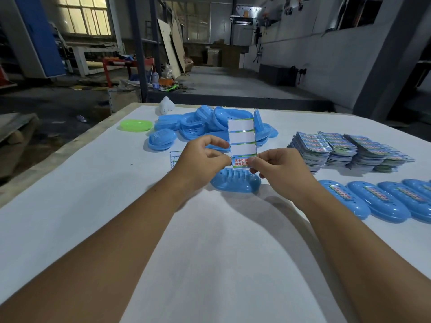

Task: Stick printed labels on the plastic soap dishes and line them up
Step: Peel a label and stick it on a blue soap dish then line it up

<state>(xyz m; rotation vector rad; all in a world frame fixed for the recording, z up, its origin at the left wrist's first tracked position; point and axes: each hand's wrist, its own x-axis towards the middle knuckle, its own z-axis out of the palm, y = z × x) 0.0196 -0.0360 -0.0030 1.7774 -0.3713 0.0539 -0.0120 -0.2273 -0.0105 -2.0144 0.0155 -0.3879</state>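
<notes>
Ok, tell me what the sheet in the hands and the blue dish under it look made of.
Label sheet: looks like glossy release paper, thin and flat; three blank white slots, one printed sticker left.
Blue dish: apparently moulded plastic, smooth with a slight sheen and ribbed slots.

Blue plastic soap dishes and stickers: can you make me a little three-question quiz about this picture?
1. True or false: the label sheet held by both hands has one printed sticker left.
2. What colour is the lone oval plastic dish at the far left? A green, B red, C yellow.
3. Fill in: the labelled blue plastic soap dishes line up on the person's ____ side.

Key: 1 true; 2 A; 3 right.
</notes>
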